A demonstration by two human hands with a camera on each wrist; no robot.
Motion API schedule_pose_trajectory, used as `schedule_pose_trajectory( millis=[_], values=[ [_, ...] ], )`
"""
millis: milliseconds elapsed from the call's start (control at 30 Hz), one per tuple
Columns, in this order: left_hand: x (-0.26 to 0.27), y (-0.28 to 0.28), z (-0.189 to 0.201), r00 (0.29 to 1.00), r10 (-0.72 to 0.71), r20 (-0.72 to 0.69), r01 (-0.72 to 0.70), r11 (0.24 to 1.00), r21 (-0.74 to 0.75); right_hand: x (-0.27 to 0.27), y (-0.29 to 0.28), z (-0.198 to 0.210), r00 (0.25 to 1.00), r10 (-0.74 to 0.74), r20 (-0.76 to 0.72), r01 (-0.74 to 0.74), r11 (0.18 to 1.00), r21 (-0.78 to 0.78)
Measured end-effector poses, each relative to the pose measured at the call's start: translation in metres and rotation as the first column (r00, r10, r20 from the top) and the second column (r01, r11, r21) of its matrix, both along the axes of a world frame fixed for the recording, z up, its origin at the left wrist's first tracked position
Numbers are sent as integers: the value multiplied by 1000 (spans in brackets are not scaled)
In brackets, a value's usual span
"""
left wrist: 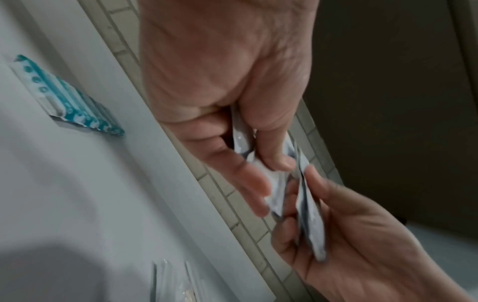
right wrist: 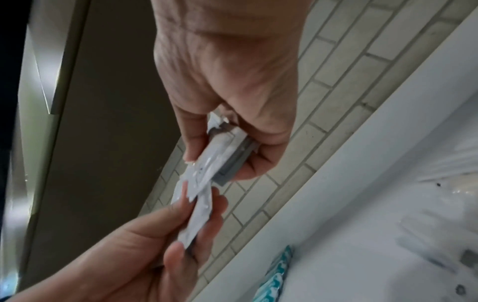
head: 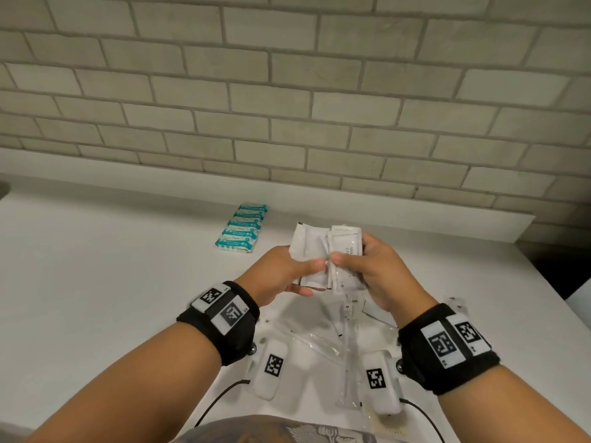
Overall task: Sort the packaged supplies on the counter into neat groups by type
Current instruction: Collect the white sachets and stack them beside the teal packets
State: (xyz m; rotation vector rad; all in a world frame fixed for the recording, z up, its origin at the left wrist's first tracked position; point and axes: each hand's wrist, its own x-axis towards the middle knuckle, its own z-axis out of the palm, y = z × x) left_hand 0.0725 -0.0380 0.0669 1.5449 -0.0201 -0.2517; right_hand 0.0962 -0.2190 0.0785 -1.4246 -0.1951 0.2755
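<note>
Both hands are raised above the white counter (head: 96, 266), holding flat white sachets. My left hand (head: 281, 276) pinches a white packet (head: 308, 247) between thumb and fingers; the same packet (left wrist: 274, 194) shows in the left wrist view. My right hand (head: 374, 270) grips a small stack of white packets (head: 347, 251) with printed lettering, and this stack (right wrist: 225, 155) is seen edge-on in the right wrist view. The two bundles touch in the middle. A neat row of teal-and-white packs (head: 241, 227) lies on the counter behind my left hand, also visible as teal packs (left wrist: 75, 98).
Clear plastic sleeves with long thin items (head: 345, 346) lie loose on the counter under my wrists. A grey brick-tile wall (head: 287, 91) backs the counter. The counter's right edge (head: 543, 276) drops to a dark gap.
</note>
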Motion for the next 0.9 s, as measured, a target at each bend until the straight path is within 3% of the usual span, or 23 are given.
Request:
schedule_pose_trajectory(
  millis=[100, 200, 267, 333, 400, 433, 500, 567, 667, 767, 900],
  values=[
    [0, -2, 1, 1000, -12, 19, 11, 997, 73, -2, 5, 1, 996, 59, -71, -59, 998, 6],
    [-2, 1, 3, 1000, -11, -16, 11, 999, 37, -1, 3, -3, 996, 43, -76, -45, 999, -24],
    [0, 2, 3, 998, -5, -62, 4, 1000, -7, 1, 3, -4, 992, -100, 73, 105, 992, -71],
    [3, 4, 5, 992, 3, -122, -8, 999, -40, 5, 1, -3, 915, -203, 349, 256, 960, -113],
    [5, 5, 5, 992, -7, -125, -3, 997, -82, 7, -3, 0, 823, -82, 562, 262, 933, -248],
    [6, 6, 5, 995, 0, -100, -11, 994, -108, 6, -5, -1, 805, 23, 592, 225, 913, -341],
    [9, 8, 3, 998, 38, -42, -44, 986, -163, 1, -7, -5, 811, 171, 559, 160, 855, -494],
    [13, 10, 0, 997, 83, 5, -81, 983, -162, -2, -9, -12, 865, 145, 481, 157, 831, -534],
    [15, 12, -3, 985, 170, 32, -163, 975, -153, -2, -16, -14, 938, 6, 347, 176, 854, -489],
    [17, 15, -5, 974, 222, 40, -215, 968, -129, -3, -21, -6, 962, -113, 248, 202, 907, -369],
    [17, 9, -4, 968, 236, 84, -225, 967, -121, -2, -13, 9, 974, -107, 201, 155, 959, -236]
  ],
)
